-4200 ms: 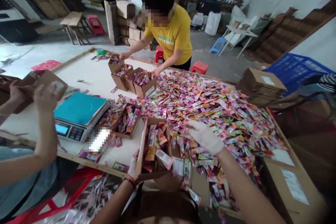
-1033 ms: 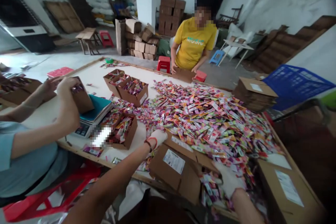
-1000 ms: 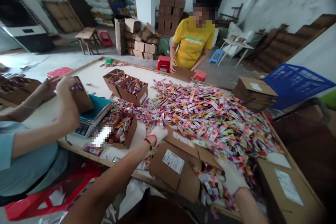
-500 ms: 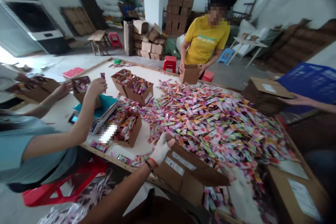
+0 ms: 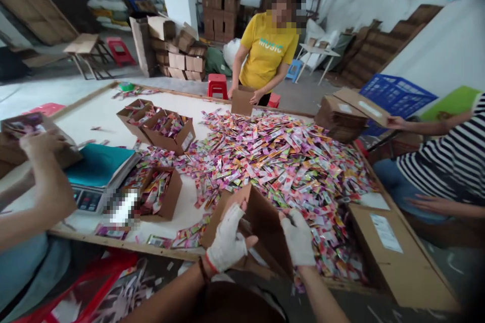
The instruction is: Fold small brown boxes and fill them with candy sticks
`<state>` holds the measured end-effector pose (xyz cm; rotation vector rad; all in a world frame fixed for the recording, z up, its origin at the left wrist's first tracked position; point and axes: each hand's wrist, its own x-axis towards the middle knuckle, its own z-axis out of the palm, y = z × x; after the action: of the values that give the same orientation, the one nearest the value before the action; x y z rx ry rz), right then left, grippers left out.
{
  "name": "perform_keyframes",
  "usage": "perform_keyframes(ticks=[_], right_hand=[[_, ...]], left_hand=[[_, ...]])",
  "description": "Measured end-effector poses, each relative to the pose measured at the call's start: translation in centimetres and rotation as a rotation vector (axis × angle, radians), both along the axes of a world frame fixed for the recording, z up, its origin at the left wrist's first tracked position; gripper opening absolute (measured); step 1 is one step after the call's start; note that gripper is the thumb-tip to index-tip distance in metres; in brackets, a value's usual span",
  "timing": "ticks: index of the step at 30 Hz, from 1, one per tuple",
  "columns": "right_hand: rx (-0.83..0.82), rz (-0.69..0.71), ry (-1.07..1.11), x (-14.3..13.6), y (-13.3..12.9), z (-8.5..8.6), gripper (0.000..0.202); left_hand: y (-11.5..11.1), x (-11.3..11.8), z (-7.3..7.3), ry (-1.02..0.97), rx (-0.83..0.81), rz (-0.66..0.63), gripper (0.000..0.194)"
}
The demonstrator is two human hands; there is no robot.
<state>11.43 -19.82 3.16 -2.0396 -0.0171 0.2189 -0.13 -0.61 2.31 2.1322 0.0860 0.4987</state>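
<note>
An open cardboard box (image 5: 271, 229) is tilted at the table's near edge, between my hands. My left hand (image 5: 228, 238), in a white glove with bare fingertips, grips its left side. At the right side of the same box, my right hand (image 5: 298, 236), gloved likewise, holds the edge, fingers bent. Beyond the box spreads a large heap of small colourful packets (image 5: 280, 161). What lies inside the box is mostly hidden.
Filled boxes (image 5: 170, 194) stand left of the heap, near a scale (image 5: 89, 201) with a teal top. Flat cartons (image 5: 401, 257) lie at the right. A person in yellow (image 5: 265, 55) holds a box across the table; other people work at the left and right.
The view has turned right. The box has gone from flattened to opened up and tilted between my hands. My right hand has come up to its side. The person at the right has lifted a carton flap.
</note>
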Motion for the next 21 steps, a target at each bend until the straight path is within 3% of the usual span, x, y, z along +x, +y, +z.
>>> perform_keyframes(ticks=[3, 5, 8, 11, 13, 14, 16, 19, 21], right_hand=[[-0.027, 0.091, -0.073, 0.6, 1.1, 0.0, 0.028], [-0.055, 0.103, -0.106, 0.8, 1.0, 0.2, 0.036], [-0.128, 0.169, -0.169, -0.5, -0.3, 0.5, 0.036], [-0.197, 0.562, -0.271, -2.6, -1.7, 0.8, 0.031], [-0.256, 0.765, -0.316, -3.4, -1.9, 1.0, 0.032], [-0.283, 0.796, -0.327, -3.5, -1.7, 1.0, 0.03], [-0.334, 0.767, -0.316, -3.3, -0.9, 1.0, 0.027], [-0.456, 0.705, -0.24, -2.9, 0.4, 0.6, 0.02], [-0.512, 0.664, -0.209, -3.3, 0.8, -0.1, 0.019]], left_hand=[[1.5, -0.6, 0.4, -0.078, 0.222, -0.382, 0.024], [2.9, -1.1, 0.7, 0.006, 0.27, -0.583, 0.027], [4.6, -1.7, 1.1, 0.144, 0.229, -0.605, 0.042], [5.0, -2.0, 1.1, 0.14, 0.139, -0.572, 0.051], [4.6, -2.1, 0.6, 0.103, 0.09, -0.484, 0.046], [4.2, -2.1, 0.3, 0.079, 0.08, -0.392, 0.04], [3.5, -2.2, -0.4, 0.036, 0.112, -0.148, 0.03], [2.5, -2.0, -0.7, 0.029, 0.31, 0.199, 0.048], [2.0, -1.8, -0.2, 0.037, 0.484, 0.283, 0.06]])
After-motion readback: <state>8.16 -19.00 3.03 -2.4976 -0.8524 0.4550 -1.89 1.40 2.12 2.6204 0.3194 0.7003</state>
